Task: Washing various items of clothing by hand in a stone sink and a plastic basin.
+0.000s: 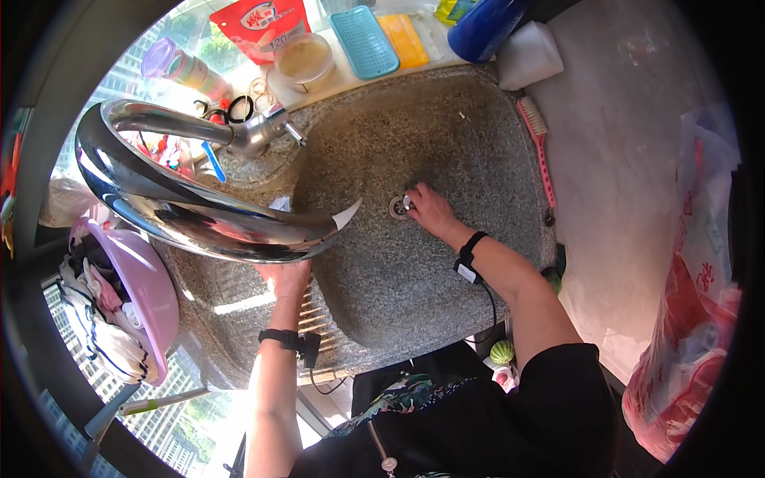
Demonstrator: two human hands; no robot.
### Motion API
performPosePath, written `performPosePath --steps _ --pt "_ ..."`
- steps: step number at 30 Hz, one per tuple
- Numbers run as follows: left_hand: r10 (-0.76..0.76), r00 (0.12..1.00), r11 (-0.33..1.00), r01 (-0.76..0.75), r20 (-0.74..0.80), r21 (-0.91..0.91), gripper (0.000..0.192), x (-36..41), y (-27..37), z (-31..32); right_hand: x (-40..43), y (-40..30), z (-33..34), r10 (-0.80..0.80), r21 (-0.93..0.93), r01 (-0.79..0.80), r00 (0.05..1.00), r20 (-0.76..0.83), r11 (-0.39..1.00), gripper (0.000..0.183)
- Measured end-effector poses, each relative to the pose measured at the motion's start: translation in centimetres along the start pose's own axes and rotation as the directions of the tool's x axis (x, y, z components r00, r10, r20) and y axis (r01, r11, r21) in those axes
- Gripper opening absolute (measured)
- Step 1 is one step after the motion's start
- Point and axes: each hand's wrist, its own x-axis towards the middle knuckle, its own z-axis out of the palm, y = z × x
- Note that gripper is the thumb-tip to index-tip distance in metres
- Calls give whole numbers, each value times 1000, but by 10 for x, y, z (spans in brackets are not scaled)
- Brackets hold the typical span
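Observation:
At the bottom of a speckled stone sink (382, 287), my right hand (431, 206) pinches a small shiny round drain piece (407, 202) at the edge of the drain hole (397, 208). My left hand (288, 278) is over the ridged washboard side (314, 316), its fingers mostly hidden behind the curved chrome faucet (239, 224). Whether it holds anything is not visible. A white pointed thing (348, 216) shows at the faucet's tip; I cannot tell what it is.
A purple basin (149, 299) of clothes stands at left. Along the back ledge are a red pouch (257, 30), a clear round tub (303, 58), a teal soap tray (364, 45) and a blue container (484, 30). A pink-handled brush (541, 149) lies on the right rim. Plastic bags (681, 370) hang at right.

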Motion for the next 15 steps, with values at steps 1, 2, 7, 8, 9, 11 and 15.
performPosePath --steps 1,2,7,8,9,11,15 --pt "19 1000 999 -19 -13 26 70 0 -1 0 0 0 0 -11 25 12 999 -32 1000 40" --pt "17 1000 999 -16 -13 29 70 -1 -2 0 2 -4 2 -14 27 15 999 -31 1000 40" --pt "-60 997 987 65 40 -144 76 -1 4 -4 2 -18 21 50 114 -54 998 36 992 40" --pt "-59 997 988 64 41 -143 76 0 5 -5 2 -17 21 52 115 -56 998 36 992 40" --pt "-64 996 977 75 61 -197 77 0 6 -7 3 -16 21 15 131 -13 1000 -20 991 39" --pt "-67 994 964 86 82 -251 78 1 8 -10 0 -15 20 -20 143 30 997 -76 989 38" --pt "-26 993 968 54 113 -245 77 3 -4 -11 0 -20 15 23 229 15 987 -161 973 33"
